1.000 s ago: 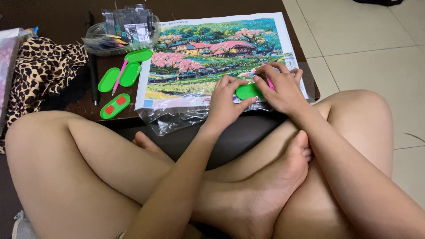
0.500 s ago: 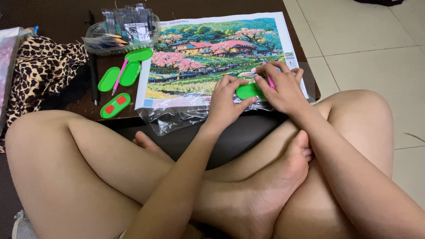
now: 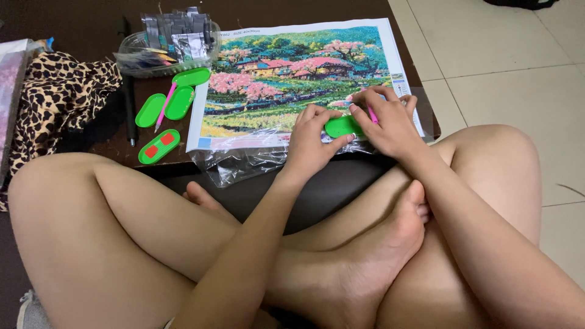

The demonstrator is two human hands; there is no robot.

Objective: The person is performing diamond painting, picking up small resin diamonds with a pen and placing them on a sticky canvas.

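A colourful landscape bead-painting canvas (image 3: 292,79) lies on a dark low table (image 3: 91,18). My left hand (image 3: 311,143) rests on the canvas's near edge and steadies a small green oval tray (image 3: 342,126) with its fingers. My right hand (image 3: 387,119) sits just right of that tray, holding a pink pen (image 3: 372,115) whose tip is at the tray's right end. Crumpled clear plastic film (image 3: 244,161) hangs over the table edge under my left hand.
Left of the canvas lie several green trays (image 3: 180,100), one with red squares (image 3: 158,146), another pink pen (image 3: 164,106) and a black pen (image 3: 129,109). A clear tub of small packets (image 3: 167,45) stands behind. A leopard-print cloth (image 3: 55,97) is at far left; tiled floor on the right.
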